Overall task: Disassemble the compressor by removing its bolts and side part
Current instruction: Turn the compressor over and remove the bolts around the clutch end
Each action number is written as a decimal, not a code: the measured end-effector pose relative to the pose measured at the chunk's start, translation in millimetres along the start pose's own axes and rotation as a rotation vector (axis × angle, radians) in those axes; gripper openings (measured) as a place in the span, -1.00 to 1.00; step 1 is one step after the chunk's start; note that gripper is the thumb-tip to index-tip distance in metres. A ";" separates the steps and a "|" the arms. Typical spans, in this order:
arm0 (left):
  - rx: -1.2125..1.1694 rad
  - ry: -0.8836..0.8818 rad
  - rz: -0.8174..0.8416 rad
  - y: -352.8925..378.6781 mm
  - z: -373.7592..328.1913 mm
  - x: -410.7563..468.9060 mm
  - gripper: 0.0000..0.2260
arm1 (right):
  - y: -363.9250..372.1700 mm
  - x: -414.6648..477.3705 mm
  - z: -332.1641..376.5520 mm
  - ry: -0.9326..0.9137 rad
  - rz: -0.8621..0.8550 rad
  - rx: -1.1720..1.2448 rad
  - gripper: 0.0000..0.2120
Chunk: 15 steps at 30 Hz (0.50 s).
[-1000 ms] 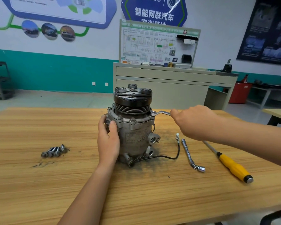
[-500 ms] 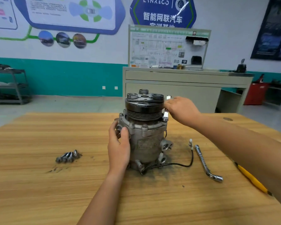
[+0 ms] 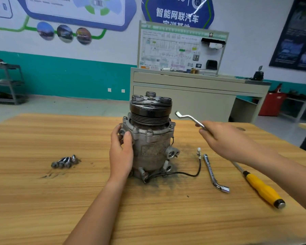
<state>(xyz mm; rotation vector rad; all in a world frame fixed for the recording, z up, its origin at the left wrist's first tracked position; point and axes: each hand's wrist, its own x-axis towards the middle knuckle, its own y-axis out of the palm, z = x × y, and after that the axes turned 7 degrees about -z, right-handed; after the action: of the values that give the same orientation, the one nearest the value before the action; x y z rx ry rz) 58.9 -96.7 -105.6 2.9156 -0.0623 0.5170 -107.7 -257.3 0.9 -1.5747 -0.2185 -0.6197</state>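
Observation:
A dirty grey compressor (image 3: 152, 147) stands upright on the wooden table (image 3: 42, 200), its black pulley on top. Bolts still sit around its upper flange (image 3: 148, 132). My left hand (image 3: 121, 152) is wrapped around the compressor's left side and holds it. My right hand (image 3: 226, 140) is off to the right of the pulley, gripping a bent silver wrench (image 3: 188, 118) whose ring end hangs in the air, clear of the compressor. Several loose bolts (image 3: 64, 162) lie together on the table at the left.
An L-shaped socket wrench (image 3: 213, 173) and a yellow-handled screwdriver (image 3: 261, 188) lie on the table at the right. A black wire (image 3: 187, 174) runs from the compressor's base to a small connector. A beige cabinet with a display board stands behind the table.
My right hand has lifted the wrench off the flange bolt on the compressor's right side and drawn it away to the right. My left hand stays on the compressor.

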 end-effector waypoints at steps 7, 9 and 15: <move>0.003 -0.012 0.005 0.1 0.8 -0.3 -0.72 | 1.1 -3.6 14.0 0.038 0.132 -0.186 -0.75; 0.007 -0.007 0.005 0.2 1.1 -0.1 -0.71 | 1.2 -0.2 18.0 0.036 0.129 -0.237 -0.74; -0.003 -0.021 -0.010 -0.3 2.4 0.1 -0.68 | -8.9 6.8 37.1 -0.013 0.168 -0.500 -0.65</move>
<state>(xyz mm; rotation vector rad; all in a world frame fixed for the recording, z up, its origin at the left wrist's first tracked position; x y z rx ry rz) 59.8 -96.8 -107.8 2.9172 -0.0505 0.4844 -97.1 -221.9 12.5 -2.0532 0.0682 -0.5579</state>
